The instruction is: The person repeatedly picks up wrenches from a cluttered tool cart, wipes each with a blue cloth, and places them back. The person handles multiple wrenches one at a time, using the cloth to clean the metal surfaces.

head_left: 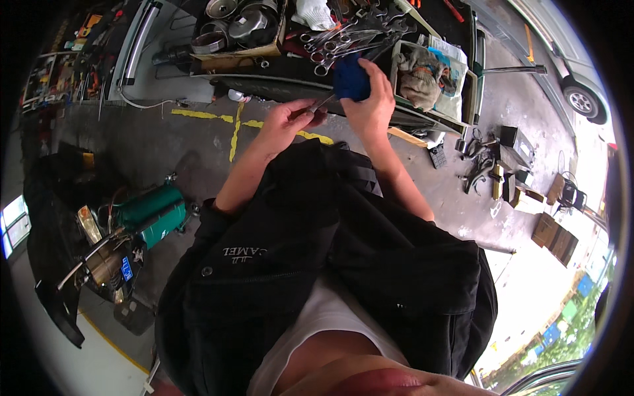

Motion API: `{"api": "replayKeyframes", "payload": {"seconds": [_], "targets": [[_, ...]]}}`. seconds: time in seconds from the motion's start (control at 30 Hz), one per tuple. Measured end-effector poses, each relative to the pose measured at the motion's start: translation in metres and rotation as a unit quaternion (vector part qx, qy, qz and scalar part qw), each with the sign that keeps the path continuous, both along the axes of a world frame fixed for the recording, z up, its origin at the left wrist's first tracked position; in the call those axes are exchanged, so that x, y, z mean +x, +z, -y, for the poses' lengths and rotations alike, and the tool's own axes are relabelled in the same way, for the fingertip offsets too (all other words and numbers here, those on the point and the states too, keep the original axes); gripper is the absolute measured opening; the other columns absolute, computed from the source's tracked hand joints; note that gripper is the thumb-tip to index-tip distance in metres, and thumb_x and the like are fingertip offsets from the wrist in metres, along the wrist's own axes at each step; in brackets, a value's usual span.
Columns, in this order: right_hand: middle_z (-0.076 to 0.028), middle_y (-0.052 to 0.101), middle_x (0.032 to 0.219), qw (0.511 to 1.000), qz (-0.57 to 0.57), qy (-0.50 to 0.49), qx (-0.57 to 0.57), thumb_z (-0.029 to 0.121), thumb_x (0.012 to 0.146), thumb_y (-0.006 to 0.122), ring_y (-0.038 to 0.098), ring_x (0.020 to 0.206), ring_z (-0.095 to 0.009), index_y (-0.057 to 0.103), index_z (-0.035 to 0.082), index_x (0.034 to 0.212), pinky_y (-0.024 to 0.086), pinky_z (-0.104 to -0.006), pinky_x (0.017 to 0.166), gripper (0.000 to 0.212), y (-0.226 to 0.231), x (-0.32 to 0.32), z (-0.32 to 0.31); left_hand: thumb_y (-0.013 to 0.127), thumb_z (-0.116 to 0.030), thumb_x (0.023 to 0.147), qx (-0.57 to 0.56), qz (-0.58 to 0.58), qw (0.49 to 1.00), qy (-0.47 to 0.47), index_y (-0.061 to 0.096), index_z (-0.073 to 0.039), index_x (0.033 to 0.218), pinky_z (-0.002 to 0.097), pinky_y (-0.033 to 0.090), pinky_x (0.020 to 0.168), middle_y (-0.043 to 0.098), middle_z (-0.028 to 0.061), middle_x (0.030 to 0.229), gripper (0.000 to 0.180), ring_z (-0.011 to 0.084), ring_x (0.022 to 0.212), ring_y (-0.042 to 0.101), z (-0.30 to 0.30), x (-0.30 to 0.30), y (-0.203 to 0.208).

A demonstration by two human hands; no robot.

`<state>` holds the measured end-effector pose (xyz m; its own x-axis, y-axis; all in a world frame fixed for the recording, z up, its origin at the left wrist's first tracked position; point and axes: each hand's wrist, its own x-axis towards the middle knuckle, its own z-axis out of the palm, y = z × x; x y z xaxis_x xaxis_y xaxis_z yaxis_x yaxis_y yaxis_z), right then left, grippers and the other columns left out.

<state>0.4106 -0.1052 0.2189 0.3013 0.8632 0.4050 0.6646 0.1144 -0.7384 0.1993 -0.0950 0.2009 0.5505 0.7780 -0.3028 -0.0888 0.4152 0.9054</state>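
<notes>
My left hand (pixel 287 125) is closed around one end of a slim metal tool (pixel 322 103), possibly a wrench. Its shaft runs toward a blue cloth (pixel 351 78), which hides where it ends. Fingers of my right hand (pixel 373 99) are wrapped round the cloth from the right side. Both hands are raised before my chest, at the near edge of a black workbench (pixel 290 69). Just beyond the cloth lies a pile of metal wrenches (pixel 340 43).
A box of round metal parts (pixel 244 26) stands on the bench's left, a bin of rags (pixel 422 82) on its right. A white glove (pixel 314 14) lies farther back. Left on the floor is a green tank (pixel 152 214); right are boxes (pixel 555 237) and black parts (pixel 479 165).
</notes>
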Motion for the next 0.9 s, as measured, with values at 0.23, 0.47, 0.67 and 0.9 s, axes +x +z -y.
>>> {"api": "replayKeyframes", "payload": {"seconds": [0.23,0.47,0.67,0.9], "targets": [[-0.012,0.067,0.12,0.99,0.014,0.141,0.008,0.008,0.058,0.077,0.063,0.103,-0.036,0.067,0.015,0.124,0.053,-0.044,0.095,0.067,0.005,-0.043,0.003,0.055,-0.003,0.102,-0.068,0.052,0.991,0.098,0.053,0.002,0.132,0.0339,0.052,0.102,0.063,0.0062,0.123,0.03,0.016,0.117,0.06,-0.006,-0.001,-0.031],[-0.012,0.067,0.118,0.992,0.074,0.098,0.003,0.009,0.059,0.075,0.062,0.104,-0.037,0.069,0.017,0.124,0.052,-0.0441,0.094,0.065,0.017,-0.04,-0.011,0.051,-0.002,0.104,-0.045,0.148,0.988,0.028,0.049,0.001,0.138,0.0387,0.048,0.11,0.059,0.0118,0.135,0.035,0.0226,0.125,0.059,-0.022,-0.016,-0.03],[-0.012,0.066,0.117,0.991,0.132,-0.026,0.022,0.008,0.061,0.075,0.061,0.104,-0.036,0.069,0.017,0.121,0.052,-0.0432,0.093,0.061,0.013,-0.014,-0.038,0.047,-0.007,0.107,-0.012,0.156,0.987,-0.039,0.047,0.003,0.143,0.0391,0.045,0.114,0.054,0.0156,0.143,0.038,0.0246,0.132,0.055,-0.028,-0.028,-0.023],[-0.015,0.069,0.117,0.977,0.003,0.204,-0.065,0.009,0.063,0.076,0.065,0.111,-0.035,0.069,0.016,0.121,0.054,-0.0429,0.096,0.059,0.01,-0.07,-0.02,0.051,-0.004,0.105,0.034,0.076,0.996,0.035,0.05,0.003,0.137,0.0315,0.051,0.103,0.063,0.0059,0.12,0.033,0.012,0.108,0.061,-0.039,-0.045,-0.041]]}}
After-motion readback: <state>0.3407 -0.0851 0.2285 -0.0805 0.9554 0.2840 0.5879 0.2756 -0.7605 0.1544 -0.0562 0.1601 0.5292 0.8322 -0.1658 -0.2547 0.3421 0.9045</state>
